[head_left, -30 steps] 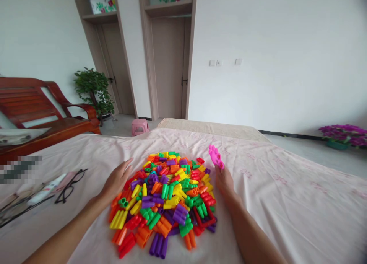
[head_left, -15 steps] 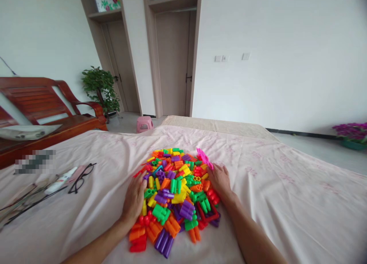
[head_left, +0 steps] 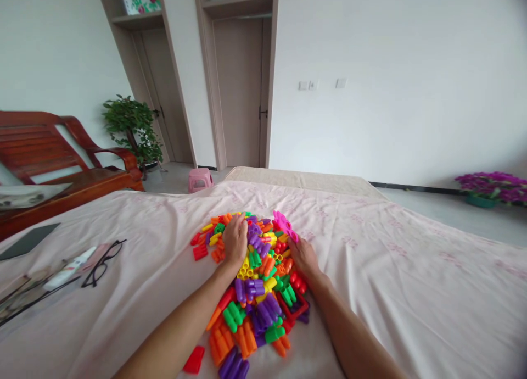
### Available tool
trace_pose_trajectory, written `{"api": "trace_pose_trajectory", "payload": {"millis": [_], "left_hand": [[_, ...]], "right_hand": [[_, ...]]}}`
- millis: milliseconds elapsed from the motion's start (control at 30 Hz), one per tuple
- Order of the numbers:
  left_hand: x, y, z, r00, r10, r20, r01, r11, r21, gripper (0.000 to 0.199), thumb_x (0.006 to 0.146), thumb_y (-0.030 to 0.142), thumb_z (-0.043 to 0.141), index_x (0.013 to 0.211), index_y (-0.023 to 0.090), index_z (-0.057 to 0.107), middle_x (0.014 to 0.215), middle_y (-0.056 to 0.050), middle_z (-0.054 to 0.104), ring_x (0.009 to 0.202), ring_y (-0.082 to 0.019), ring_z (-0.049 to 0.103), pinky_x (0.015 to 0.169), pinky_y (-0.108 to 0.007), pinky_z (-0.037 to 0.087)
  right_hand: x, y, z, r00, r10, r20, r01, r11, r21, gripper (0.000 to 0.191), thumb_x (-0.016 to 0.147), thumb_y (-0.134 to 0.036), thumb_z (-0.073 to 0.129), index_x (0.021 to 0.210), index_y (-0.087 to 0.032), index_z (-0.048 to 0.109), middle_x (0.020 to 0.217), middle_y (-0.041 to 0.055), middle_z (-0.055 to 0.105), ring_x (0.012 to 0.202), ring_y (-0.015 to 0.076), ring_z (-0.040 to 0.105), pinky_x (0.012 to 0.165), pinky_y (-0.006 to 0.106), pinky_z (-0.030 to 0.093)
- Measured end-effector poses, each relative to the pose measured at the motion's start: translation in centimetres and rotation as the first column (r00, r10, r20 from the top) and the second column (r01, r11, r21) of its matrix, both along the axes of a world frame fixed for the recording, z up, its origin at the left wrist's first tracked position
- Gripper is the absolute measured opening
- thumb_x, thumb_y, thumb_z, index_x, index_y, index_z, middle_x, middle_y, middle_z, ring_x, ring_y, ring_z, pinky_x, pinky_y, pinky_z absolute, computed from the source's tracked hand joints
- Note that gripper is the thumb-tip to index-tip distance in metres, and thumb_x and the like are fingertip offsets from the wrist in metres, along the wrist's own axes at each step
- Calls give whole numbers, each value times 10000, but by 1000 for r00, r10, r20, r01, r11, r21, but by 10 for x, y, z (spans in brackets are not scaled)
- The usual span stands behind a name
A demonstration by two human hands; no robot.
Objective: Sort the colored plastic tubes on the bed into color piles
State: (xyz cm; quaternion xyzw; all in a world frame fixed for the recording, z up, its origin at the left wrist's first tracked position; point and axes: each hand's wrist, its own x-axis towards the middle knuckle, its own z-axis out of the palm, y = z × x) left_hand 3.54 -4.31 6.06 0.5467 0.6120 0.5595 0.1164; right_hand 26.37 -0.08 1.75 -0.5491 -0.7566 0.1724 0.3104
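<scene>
A heap of colourful plastic pieces (head_left: 263,284) in red, orange, yellow, green and purple lies on the pale pink cloth. My left hand (head_left: 236,239) rests on the upper left part of the heap, its fingers close together; whatever lies under the palm is hidden. At the heap's right edge is my right hand (head_left: 303,258), its fingertips beside a pink flower-shaped piece (head_left: 285,226); its fingers are mostly hidden. A red square frame (head_left: 297,311) lies in the right of the heap. One red piece (head_left: 194,360) sits apart at the lower left.
On the cloth (head_left: 395,291) at the left are black glasses (head_left: 101,265), a white tube (head_left: 69,268) and a dark flat object (head_left: 28,240). Beyond stand a wooden bench (head_left: 53,148), a pink stool (head_left: 200,179) and a potted plant (head_left: 132,127).
My left hand has moved from the heap's left side up and right onto it. Pieces there have shifted, and a red one now lies apart. The view has turned slightly right.
</scene>
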Motion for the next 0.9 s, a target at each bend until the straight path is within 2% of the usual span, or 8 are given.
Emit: {"api": "trace_pose_trajectory", "payload": {"millis": [133,233,300,400,433,500,667,900], "left_hand": [[3,-4,31,940,-329,-89,325,944,-55,539,1027,472,282,1442,231,528,1475,-98,555,1409,-211,459,1186,-451,363],[-19,-47,37,808,-450,-380,446,889,-103,624,1002,570,272,1540,280,402,1608,-89,382,1496,-246,315,1239,-500,235],[-38,-89,32,633,-500,-591,501,846,-180,727,936,657,382,1575,315,332,1646,-85,305,1524,-307,232,1248,-558,125],[-60,-150,17,352,-509,-785,567,784,-254,879,818,751,503,1578,355,311,1657,-113,266,1510,-367,239,1218,-614,126],[-63,-165,12,252,-507,-824,591,755,-284,902,787,759,542,1571,373,319,1653,-117,274,1506,-372,247,1209,-623,139],[-62,-181,5,147,-455,-878,622,733,-275,868,769,744,585,1540,413,363,1634,-106,322,1496,-357,275,1199,-632,151],[-31,-159,-3,148,-361,-921,677,716,-172,702,796,651,640,1434,388,509,1599,-77,401,1481,-353,290,1185,-680,96],[-19,-103,2,235,-243,-941,605,795,-54,362,899,433,615,1248,343,649,1556,-37,469,1479,-338,297,1185,-702,45]], "right_hand": [[3,3,-7,994,-28,-106,24,999,-41,485,1015,-459,277,914,-192,670,917,121,742,849,249,672,757,317,469],[5,5,-12,984,-41,-172,32,998,-52,520,1007,-501,276,906,-183,676,921,124,746,855,263,675,761,333,479],[5,6,-13,984,-49,-170,41,998,-52,523,1006,-506,279,916,-179,677,914,124,744,855,266,676,754,333,478],[3,6,-11,994,-36,-105,33,999,-37,511,1013,-479,280,909,-177,679,885,126,734,819,250,671,729,315,463],[2,6,-10,996,-29,-81,27,999,-27,504,1016,-466,283,910,-174,679,885,125,732,809,240,667,725,307,456],[1,5,-9,999,-23,-47,23,1000,-8,490,1021,-441,288,918,-165,679,893,124,727,787,218,658,718,292,441],[2,5,-9,999,-10,-49,10,1000,0,475,1026,-433,293,936,-164,674,902,114,725,799,200,652,728,275,431],[5,5,-9,999,-15,-35,14,1000,-25,465,1016,-439,290,1000,-172,671,974,119,732,907,233,668,781,295,453]]}}
